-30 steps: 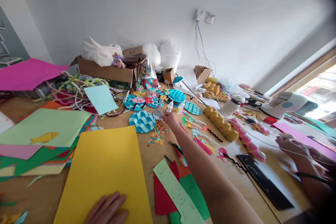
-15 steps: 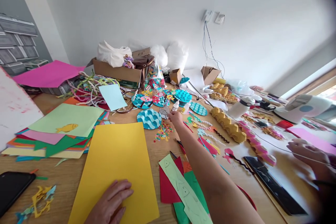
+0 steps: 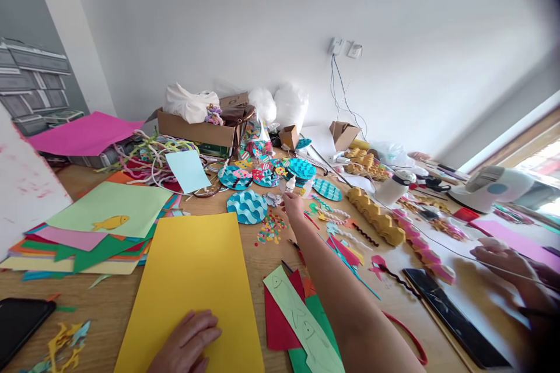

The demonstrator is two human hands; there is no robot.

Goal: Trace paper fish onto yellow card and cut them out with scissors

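My left hand point(image 3: 188, 342) lies on a sheet of yellow paper point(image 3: 196, 268), its fingers stretched out and nothing held. Across the table reaches my right arm. At its end my right hand point(image 3: 293, 205) has its fingers closed at the lower part of a small white bottle point(image 3: 290, 184); the grip is partly hidden. A second white bottle point(image 3: 307, 187) stands just right of it. Left of the hand are small grey cut-outs point(image 3: 273, 200) and a blue wavy-patterned disc point(image 3: 247, 207). Green paper with drawn fish point(image 3: 301, 320) lies under my right forearm, over red paper point(image 3: 280, 326).
Stacked coloured paper point(image 3: 109, 204) lies left, near a black phone point(image 3: 21, 326). Colourful confetti point(image 3: 271, 228) is scattered mid-table. Egg-carton strips point(image 3: 378, 218) and a dark tablet-like slab point(image 3: 455, 317) lie right. Another person's hand point(image 3: 503, 262) holds a white cord at the right edge.
My right hand has shifted slightly right, from beside the grey cut-outs to the small white bottle. My left hand stays on the yellow paper. The view has tilted up slightly.
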